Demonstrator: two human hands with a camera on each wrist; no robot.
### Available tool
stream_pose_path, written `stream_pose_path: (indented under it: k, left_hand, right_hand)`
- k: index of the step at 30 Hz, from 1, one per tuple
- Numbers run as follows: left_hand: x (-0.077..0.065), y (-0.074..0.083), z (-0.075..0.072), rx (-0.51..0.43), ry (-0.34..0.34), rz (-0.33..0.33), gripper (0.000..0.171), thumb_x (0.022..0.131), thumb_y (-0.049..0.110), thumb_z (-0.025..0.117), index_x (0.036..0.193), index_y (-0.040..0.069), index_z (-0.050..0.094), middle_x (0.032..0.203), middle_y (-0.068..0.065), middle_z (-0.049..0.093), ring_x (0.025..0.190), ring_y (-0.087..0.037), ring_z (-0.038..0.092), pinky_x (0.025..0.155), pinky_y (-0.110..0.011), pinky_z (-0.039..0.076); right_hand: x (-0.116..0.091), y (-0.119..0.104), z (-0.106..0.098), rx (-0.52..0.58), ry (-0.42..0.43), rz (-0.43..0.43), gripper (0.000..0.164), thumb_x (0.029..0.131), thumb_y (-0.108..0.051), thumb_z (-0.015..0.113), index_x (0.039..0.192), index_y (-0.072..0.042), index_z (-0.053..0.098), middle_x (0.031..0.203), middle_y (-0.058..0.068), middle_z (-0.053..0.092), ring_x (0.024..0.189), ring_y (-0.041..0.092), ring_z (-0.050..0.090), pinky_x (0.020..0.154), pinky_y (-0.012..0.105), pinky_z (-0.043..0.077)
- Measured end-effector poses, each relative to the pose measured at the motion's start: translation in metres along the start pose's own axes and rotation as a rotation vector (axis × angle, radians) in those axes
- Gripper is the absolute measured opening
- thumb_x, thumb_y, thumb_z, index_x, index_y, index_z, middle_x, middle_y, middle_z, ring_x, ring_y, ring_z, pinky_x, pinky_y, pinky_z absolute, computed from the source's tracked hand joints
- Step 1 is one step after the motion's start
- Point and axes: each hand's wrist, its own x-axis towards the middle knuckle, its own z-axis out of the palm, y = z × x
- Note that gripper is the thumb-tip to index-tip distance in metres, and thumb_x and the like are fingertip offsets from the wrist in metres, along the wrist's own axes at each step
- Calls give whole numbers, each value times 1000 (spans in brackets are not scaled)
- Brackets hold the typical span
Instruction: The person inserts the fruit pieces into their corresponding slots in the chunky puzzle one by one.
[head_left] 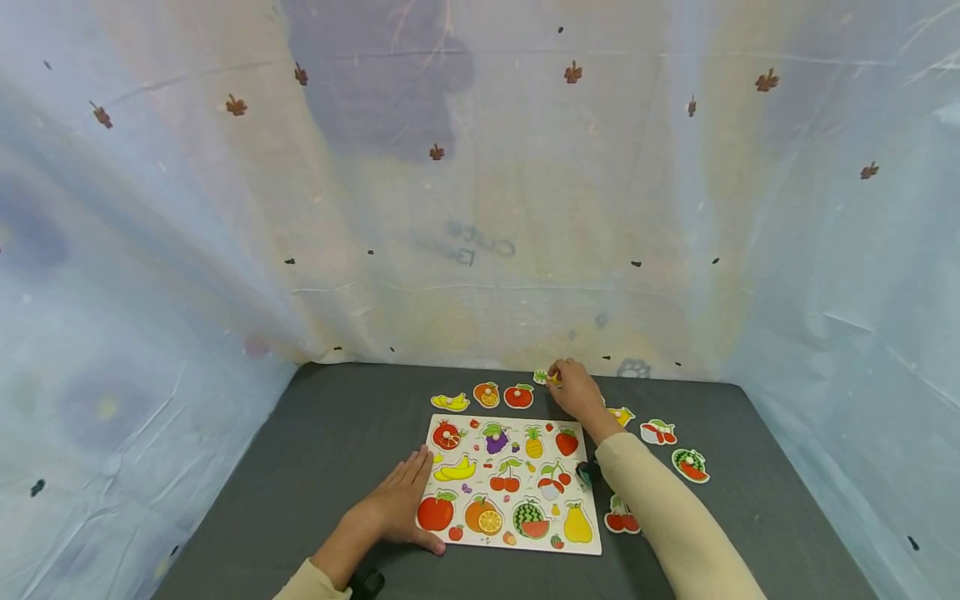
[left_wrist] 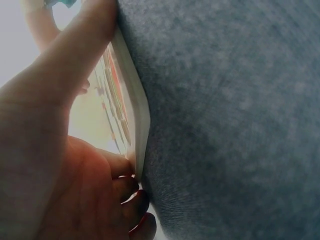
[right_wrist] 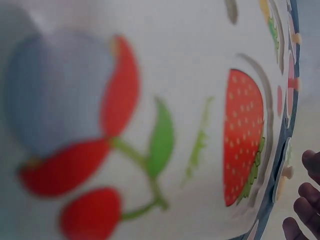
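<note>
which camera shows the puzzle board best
The head view: nearly all the puzzle board shows there, face up. The left wrist view gives mainly its edge and a sliver of face; the right wrist view, a cropped close-up with the strawberry picture.

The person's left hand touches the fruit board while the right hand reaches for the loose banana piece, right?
Not the banana piece: the head view shows the right hand at the loose pineapple piece. The left hand does touch the fruit board.
</note>
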Motion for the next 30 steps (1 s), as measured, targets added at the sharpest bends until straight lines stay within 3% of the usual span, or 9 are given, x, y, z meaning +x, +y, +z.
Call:
stream_pose_path:
  k: [17, 25, 30]
  left_hand:
    - [-1, 1, -1, -15, -6, -11, 146, 67, 69, 94, 169, -3, 19, 178, -21, 15, 164, -40, 16, 131, -58, 22]
    - [0, 1, 0, -16, -6, -2, 146, 67, 69, 94, 169, -4, 18, 178, -21, 14, 164, -40, 16, 131, -57, 22]
    - [0, 1, 0, -12, -5, -9, 146, 66, 70, 94, 169, -4, 19, 178, -21, 15, 164, -40, 16, 131, -57, 22]
  right_hand:
    - [7, -4, 5, 2, -57, 59, 32, 105, -16, 71, 133, -1, 68, 124, 19, 62, 117, 38, 62, 99, 60, 56]
    - [8, -4, 4, -29, -82, 62, 24, 105, -4, 66, 129, -2, 71, 117, 17, 62, 113, 37, 62, 93, 57, 59]
    - [7, -2, 4, -29, -85, 69, 20, 107, -5, 65, 125, -3, 72, 116, 16, 62, 112, 37, 62, 91, 56, 59]
